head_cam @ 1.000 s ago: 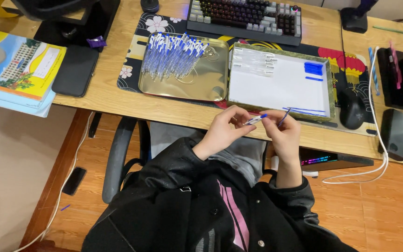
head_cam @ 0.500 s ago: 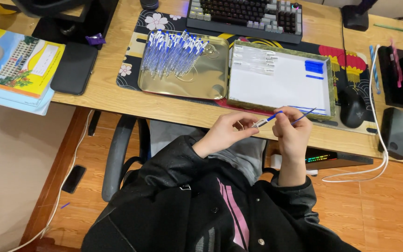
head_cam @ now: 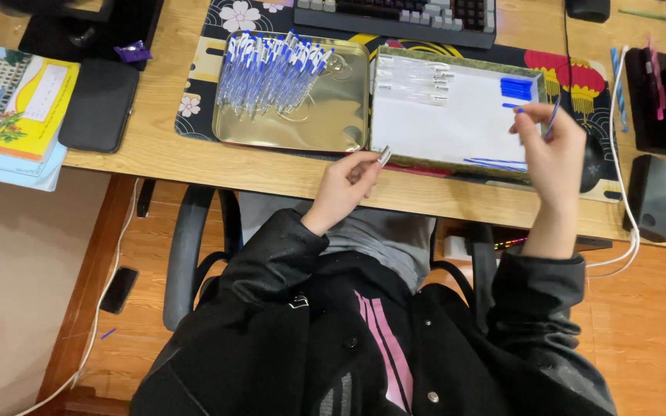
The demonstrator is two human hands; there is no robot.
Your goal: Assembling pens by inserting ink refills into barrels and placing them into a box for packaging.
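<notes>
Sleeves of a black jacket fill the bottom of the frame, and from them our two hands rise apart over the near edge of the bench (head_cam: 194, 166). Our left hand (head_cam: 346, 185), at centre, is pinched shut on a small clear pen barrel with a silvery tip (head_cam: 383, 156), held tip-up just before the trays, seemingly so its open end is easy to reach. Our right hand (head_cam: 553, 146), right of centre, is closed on a thin blue refill (head_cam: 553, 115), held upright between thumb and fingers above the right-hand tray, as if taken from the supply there.

Beyond the hands sit two shallow trays side by side, touching. The white-lined tray (head_cam: 456, 123) on the right keeps parts sorted: clear barrels at its upper left, blue caps (head_cam: 516, 87) at its upper right, loose blue refills (head_cam: 495, 162) along its near edge. The gold metal tray (head_cam: 333, 127) on the left holds a heap of finished pens (head_cam: 271, 73) with blue caps, piled toward its far side.

Farther up lie a patterned desk mat, a keyboard (head_cam: 395, 11) at the top edge, and a colourful book (head_cam: 13, 108) at the far left.
</notes>
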